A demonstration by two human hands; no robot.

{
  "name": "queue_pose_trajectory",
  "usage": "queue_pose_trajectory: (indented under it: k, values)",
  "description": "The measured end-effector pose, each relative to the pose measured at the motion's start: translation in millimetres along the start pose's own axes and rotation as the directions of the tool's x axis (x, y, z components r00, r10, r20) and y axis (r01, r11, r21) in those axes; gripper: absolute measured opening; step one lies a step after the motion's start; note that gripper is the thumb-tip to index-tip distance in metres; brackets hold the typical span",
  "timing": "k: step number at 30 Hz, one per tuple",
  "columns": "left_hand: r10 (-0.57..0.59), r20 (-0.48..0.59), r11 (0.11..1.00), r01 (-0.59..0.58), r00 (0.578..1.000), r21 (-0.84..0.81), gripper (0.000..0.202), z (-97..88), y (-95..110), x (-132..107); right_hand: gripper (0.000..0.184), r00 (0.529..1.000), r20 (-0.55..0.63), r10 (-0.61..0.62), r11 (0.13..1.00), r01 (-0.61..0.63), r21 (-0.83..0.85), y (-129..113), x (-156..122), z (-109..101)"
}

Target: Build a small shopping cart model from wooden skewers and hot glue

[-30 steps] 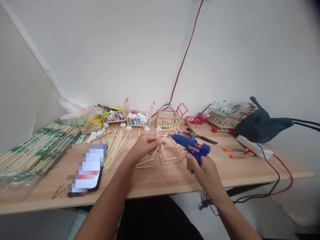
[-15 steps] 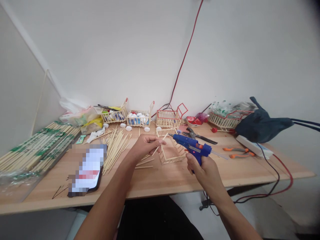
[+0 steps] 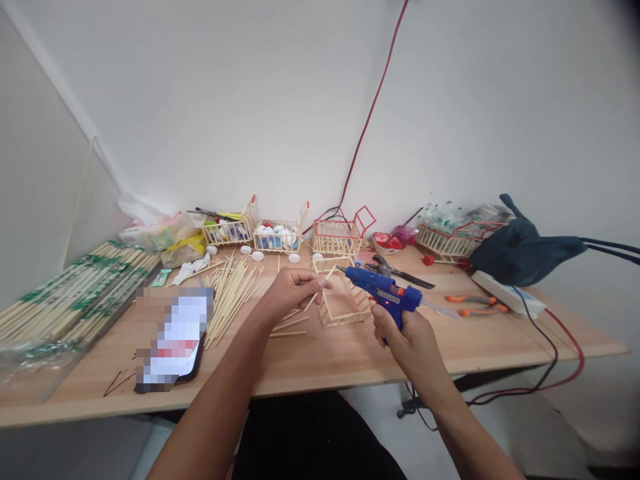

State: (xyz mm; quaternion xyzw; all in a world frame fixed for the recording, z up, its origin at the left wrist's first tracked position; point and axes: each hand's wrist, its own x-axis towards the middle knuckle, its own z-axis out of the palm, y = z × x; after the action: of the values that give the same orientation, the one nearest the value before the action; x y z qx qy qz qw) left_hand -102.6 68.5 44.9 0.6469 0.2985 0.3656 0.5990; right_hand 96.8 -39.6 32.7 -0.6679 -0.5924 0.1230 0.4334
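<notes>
My left hand [image 3: 296,293] pinches a thin wooden stick [image 3: 330,273] that slants up to the right. In my right hand [image 3: 403,337] is a blue hot glue gun [image 3: 383,290], its red light on and a clear glue stick poking out of its back. The gun's nozzle sits at or very near the stick's upper end; whether they touch I cannot tell. Behind and below them, an open frame of glued sticks [image 3: 347,312] rests on the table. A loose pile of sticks [image 3: 233,300] lies left of my left hand.
Small stick carts [image 3: 277,239] line the wall, some filled. A phone [image 3: 175,340] and bundled sticks [image 3: 75,293] lie at left. Toward the right are black pliers [image 3: 400,273], orange-handled pliers [image 3: 475,305], a bowl of red paint [image 3: 387,243], a white box [image 3: 510,293] and cords.
</notes>
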Motion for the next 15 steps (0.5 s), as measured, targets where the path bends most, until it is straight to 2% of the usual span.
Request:
queue_pose_trajectory:
  k: [15]
  values:
    - [0.01, 0.015, 1.0, -0.01, 1.0, 0.01, 0.037, -1.2, -1.5, 0.0, 0.048, 0.998, 0.01, -0.064, 0.997, 0.064, -0.048, -5.0, -0.8, -3.7]
